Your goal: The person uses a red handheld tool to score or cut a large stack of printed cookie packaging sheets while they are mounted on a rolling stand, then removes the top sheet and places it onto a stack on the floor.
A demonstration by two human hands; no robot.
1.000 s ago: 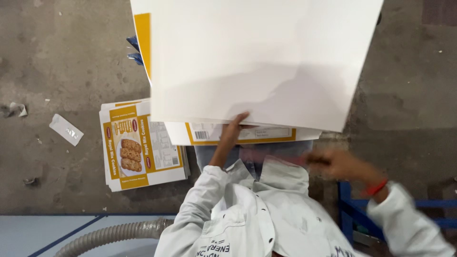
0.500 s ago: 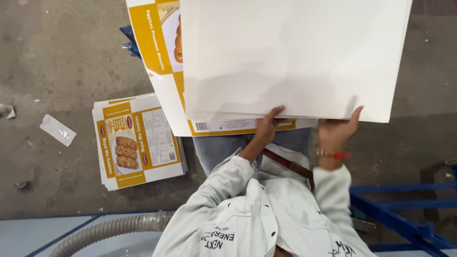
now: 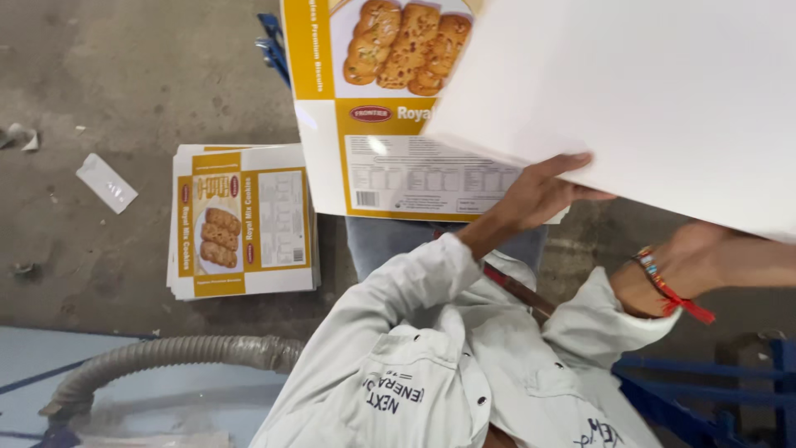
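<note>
White sheet, hands gripping near edge

Even, fairly bright light falls from above. The white sheet at upper right is nearly washed out, without surface detail. A small glare spot sits on the glossy carton at upper centre. Shadows on the floor are soft. Slight motion blur softens the right edge.
</note>
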